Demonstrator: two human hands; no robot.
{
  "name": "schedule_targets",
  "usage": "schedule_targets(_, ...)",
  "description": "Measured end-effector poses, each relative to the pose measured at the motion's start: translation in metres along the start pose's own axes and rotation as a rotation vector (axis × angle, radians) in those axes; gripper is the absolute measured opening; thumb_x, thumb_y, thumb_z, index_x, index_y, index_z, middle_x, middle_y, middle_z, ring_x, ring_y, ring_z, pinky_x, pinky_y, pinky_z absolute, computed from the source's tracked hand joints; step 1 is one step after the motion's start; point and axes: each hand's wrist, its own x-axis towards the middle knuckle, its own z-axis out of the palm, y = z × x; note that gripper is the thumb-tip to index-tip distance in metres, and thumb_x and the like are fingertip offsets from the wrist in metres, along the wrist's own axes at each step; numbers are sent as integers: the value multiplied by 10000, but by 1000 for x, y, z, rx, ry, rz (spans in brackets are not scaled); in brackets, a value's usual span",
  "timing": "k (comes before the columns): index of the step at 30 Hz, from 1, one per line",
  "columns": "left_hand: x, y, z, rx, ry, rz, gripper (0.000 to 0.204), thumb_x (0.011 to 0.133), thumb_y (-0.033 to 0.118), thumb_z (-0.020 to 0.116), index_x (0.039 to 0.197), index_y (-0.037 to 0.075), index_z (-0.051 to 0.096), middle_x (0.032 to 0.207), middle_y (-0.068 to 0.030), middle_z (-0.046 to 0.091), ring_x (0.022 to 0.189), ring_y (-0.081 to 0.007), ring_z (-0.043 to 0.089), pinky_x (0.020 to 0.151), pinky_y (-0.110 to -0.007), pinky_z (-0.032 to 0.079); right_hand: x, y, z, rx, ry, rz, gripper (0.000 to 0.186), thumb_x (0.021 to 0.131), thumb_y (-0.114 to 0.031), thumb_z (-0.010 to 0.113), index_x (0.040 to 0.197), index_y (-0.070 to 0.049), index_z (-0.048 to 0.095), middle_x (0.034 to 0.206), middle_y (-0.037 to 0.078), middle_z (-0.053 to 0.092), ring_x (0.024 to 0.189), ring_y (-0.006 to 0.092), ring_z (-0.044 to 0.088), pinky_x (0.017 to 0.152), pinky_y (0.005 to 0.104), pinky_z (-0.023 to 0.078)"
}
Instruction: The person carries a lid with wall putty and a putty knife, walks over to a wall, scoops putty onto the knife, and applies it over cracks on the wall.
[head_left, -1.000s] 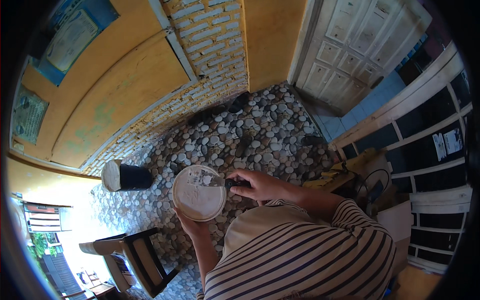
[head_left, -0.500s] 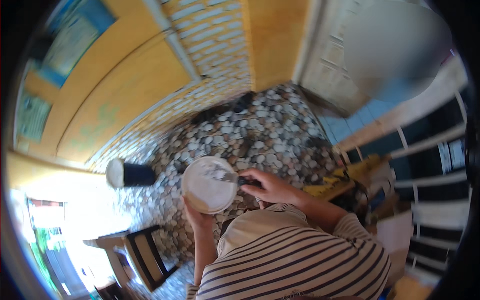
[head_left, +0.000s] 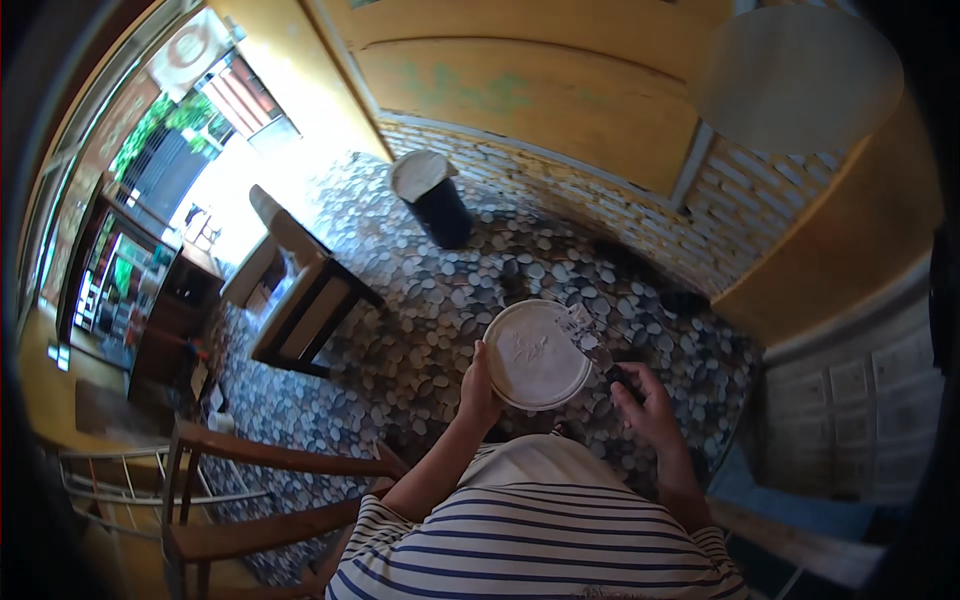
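My left hand [head_left: 481, 388] is closed on the left rim of a round white lid [head_left: 520, 382], which looks like a bucket lid. Pale paste [head_left: 532, 348] lies in a rough smear over its upper middle. In my right hand [head_left: 645, 402] is the dark handle of a putty knife [head_left: 600, 356]. The knife's blade, coated with white paste, rises to the upper left and overlaps the lid's right edge. Whether blade and lid touch, I cannot tell.
A dark bucket [head_left: 440, 215] with a pale top stands by the yellow wall [head_left: 530, 80]. A wooden chair [head_left: 310, 310] is to the left, with a wooden armrest frame [head_left: 280, 450] nearer me. Pebble-patterned flooring [head_left: 420, 310] lies below; a pale door [head_left: 850, 410] is at right.
My view has swung left, bringing the chair and bright doorway further in. The knife has moved from over the lid's surface to its right edge, its blade now pointing up.
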Motion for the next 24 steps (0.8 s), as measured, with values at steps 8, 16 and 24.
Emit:
schedule_targets(8,14,34,-54,-154,63,106,573,1051,485,413,1396,31,471,1352,-139,578,1213,-267,587,1069,-415,446,63,-18,51,-91,-197,-2,345,958,-173,670,1257,-56,543,910,13,620,672,40,549,481,212,428)
schedule_targets(16,28,68,-108,-286,136,227,588,1045,500,415,1369,14,484,1295,-150,609,1164,-268,615,1021,-417,483,120,-39,114,-266,-424,-124,412,935,-145,694,1289,-45,509,951,25,640,635,39,538,483,202,421)
schedule_targets(24,42,118,-151,-402,209,314,570,1050,491,409,1327,3,515,1246,-149,634,1069,-252,664,928,-403,539,166,-56,187,-296,-494,-104,438,923,-124,692,1303,-40,491,953,42,654,651,46,577,508,209,450)
